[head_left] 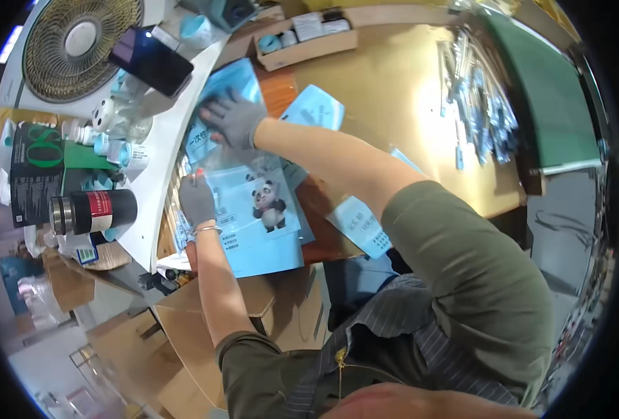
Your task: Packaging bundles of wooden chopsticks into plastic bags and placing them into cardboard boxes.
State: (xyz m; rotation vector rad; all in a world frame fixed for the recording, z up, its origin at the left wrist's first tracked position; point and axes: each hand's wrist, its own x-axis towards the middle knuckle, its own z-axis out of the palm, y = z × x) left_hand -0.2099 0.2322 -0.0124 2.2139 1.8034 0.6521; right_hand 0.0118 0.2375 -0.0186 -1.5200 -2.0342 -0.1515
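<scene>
Two gloved hands work a stack of blue bags at the table's [393, 84] left edge. The left hand [197, 199] is curled, pinching the left rim of the top bag [257, 209], the one with a panda picture. The right hand [234, 119] lies flat and spread on another blue bag [229, 80] farther up the stack. Two more blue bags [320, 106] [358, 227] lie loose to the right, the nearer partly hidden by the right forearm. How many bags the stack holds cannot be counted. A white shelf [159, 160] left of the stack carries a fan [79, 42], a phone [152, 61] and a dark flask [93, 211]. A cardboard tray [309, 43] sits at the table's far edge; clear packets [480, 98] pile near the right edge, blurred.
</scene>
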